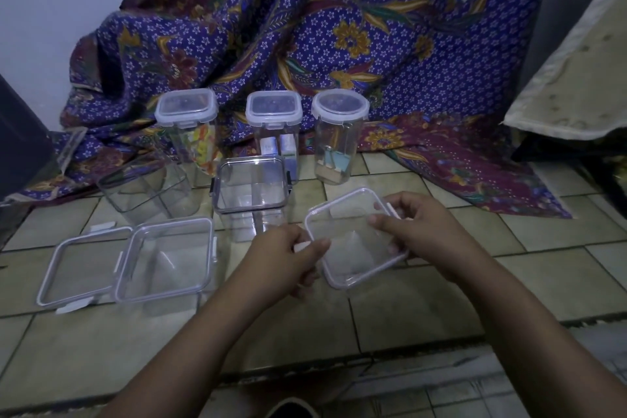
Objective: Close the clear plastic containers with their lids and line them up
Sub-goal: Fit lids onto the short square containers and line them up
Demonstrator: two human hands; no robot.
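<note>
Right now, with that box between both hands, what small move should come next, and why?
Probably press the two side clips down until they snap. The left hand and right hand hold the lidded container with its lid seated, but the left clip and right clip seem to stick outward, so it looks unlatched.

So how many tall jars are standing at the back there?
3, in a row before the cloth: the left jar, the middle jar and the round right jar. None looks hidden.
</note>
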